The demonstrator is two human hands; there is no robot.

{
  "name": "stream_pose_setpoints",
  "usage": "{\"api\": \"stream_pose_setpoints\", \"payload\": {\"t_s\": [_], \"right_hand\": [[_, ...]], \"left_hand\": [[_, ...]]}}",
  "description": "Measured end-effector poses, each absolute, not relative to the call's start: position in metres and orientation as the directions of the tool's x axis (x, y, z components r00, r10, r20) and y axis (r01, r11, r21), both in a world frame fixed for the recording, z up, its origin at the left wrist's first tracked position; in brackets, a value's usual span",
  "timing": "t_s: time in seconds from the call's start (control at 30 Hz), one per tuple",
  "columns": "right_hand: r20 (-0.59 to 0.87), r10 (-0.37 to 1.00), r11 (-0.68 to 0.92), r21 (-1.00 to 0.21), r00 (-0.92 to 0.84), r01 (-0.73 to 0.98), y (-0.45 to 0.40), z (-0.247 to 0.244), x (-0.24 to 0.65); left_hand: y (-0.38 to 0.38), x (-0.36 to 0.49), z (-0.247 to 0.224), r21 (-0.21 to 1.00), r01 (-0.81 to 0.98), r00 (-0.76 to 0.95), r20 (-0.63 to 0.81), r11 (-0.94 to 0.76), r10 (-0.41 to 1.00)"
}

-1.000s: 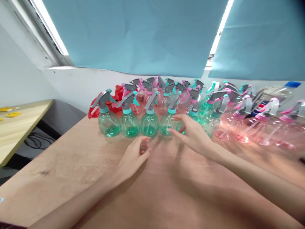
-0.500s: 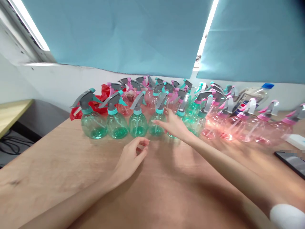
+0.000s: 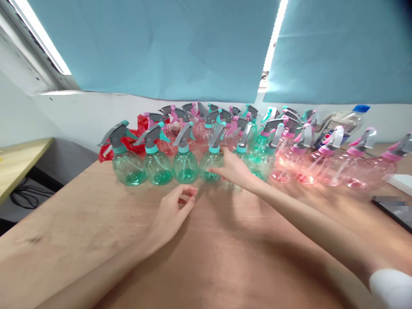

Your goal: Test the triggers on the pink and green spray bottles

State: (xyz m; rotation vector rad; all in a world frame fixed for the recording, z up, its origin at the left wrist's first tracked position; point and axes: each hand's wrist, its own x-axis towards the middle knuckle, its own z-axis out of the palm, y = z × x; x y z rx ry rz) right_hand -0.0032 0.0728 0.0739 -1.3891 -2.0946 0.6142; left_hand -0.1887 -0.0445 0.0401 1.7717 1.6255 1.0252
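Observation:
Green spray bottles with grey and teal heads stand upright in a front row on the wooden table (image 3: 128, 223). My right hand (image 3: 233, 168) is around the right side of the fourth green bottle (image 3: 210, 165) from the left, its thumb on the front of the bottle. Some of its fingers are hidden behind. My left hand (image 3: 175, 210) hovers low over the table, in front of the third green bottle (image 3: 186, 165), with fingers curled, a gap to the thumb and nothing held. Pink spray bottles (image 3: 325, 165) continue the row to the right.
More spray bottles stand behind the front row. A red plastic bag (image 3: 141, 128) lies at the back left. A large bottle with a blue cap (image 3: 349, 120) leans at the back right. A dark phone (image 3: 394, 212) lies near the right edge, beside a white object (image 3: 402, 182).
My right hand has closed in on the fourth green bottle, its fingers now behind the bottle's side. My left hand has barely moved. The view has shifted slightly.

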Motion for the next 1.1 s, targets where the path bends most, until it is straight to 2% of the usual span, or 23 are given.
{"api": "stream_pose_setpoints", "payload": {"t_s": [0.27, 0.4, 0.5, 0.73, 1.1], "right_hand": [[0.246, 0.882, 0.464, -0.601, -0.401, 0.651, 0.055, 0.067, 0.014], [0.257, 0.849, 0.516, -0.593, -0.462, 0.618, 0.032, 0.068, 0.03], [0.244, 0.849, 0.515, -0.584, -0.469, 0.628, 0.01, 0.07, 0.045], [0.179, 0.862, 0.481, -0.586, -0.475, 0.652, -0.02, 0.067, 0.084], [0.369, 0.817, 0.577, -0.505, -0.443, 0.642, -0.019, 0.045, 0.134]], "left_hand": [[-0.047, -0.173, 0.048, 0.826, 0.556, -0.092, 0.17, -0.091, 0.981], [-0.039, -0.157, 0.05, 0.814, 0.552, -0.133, 0.299, -0.18, 0.945], [-0.033, -0.139, 0.056, 0.771, 0.575, -0.053, 0.371, -0.275, 0.927], [-0.023, -0.076, 0.079, 0.79, 0.499, 0.109, 0.352, -0.358, 0.93], [0.003, -0.015, 0.074, 0.816, 0.364, 0.217, 0.394, -0.449, 0.893]]}}
